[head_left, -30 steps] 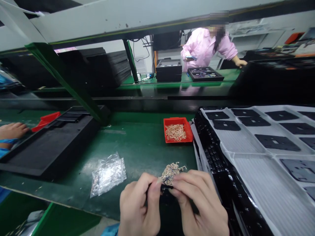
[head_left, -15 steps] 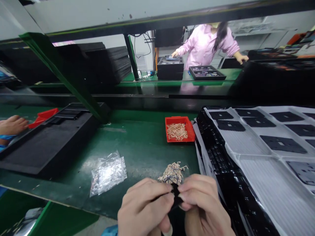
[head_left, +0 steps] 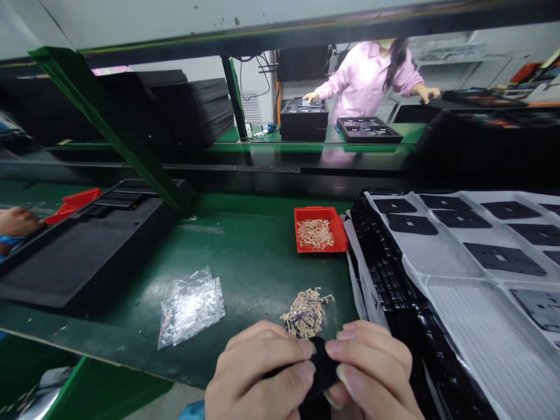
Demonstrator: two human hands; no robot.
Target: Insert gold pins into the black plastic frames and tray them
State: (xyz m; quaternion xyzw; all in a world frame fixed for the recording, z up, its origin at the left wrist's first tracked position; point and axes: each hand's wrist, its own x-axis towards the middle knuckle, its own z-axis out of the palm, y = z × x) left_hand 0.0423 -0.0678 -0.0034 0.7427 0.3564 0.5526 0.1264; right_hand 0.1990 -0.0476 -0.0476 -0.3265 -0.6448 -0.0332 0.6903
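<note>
My left hand (head_left: 258,373) and my right hand (head_left: 370,364) pinch a small soft black piece (head_left: 322,367), probably foam, between their fingertips at the bottom of the view. Its lower part is hidden by my fingers and lies against dark surroundings. Just above my hands, a loose pile of thin copper-coloured strips (head_left: 306,314) lies on the green mat (head_left: 254,256), not touching my fingers. Some dark bits show within the pile. Further up stands a red tray (head_left: 321,229) holding more of these strips.
A clear plastic bag (head_left: 191,306) lies left of the pile, beside a black foam tray (head_left: 83,256). On the right is a black tray (head_left: 394,291) with white sheets and black pads. A co-worker's hand (head_left: 17,221) is at far left; a person in pink (head_left: 367,76) works beyond the shelf.
My hands have drawn down and away from the strip pile, now uncovered on the mat, with the black piece held between them. The person in pink has reached left to the black box.
</note>
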